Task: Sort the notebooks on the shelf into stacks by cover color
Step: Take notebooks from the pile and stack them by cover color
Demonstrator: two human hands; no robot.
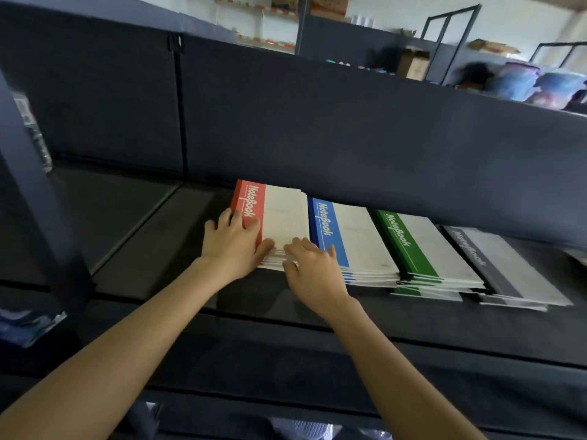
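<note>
Red-banded stack of flat, rectangular paper notebooks lies on the matte dark shelf, its smooth covers white beside the printed spine strip. The left hand rests on its 7 o'clock corner, fingers straight across the red strip, grip released. The right hand touches its 6 o'clock edge, fingers on the white cover, thumb against the layered page edges, grip also released. Toward 3 o'clock lie the blue-banded stack, the green-banded stack and the grey-banded stack, their edges slightly fanned.
</note>
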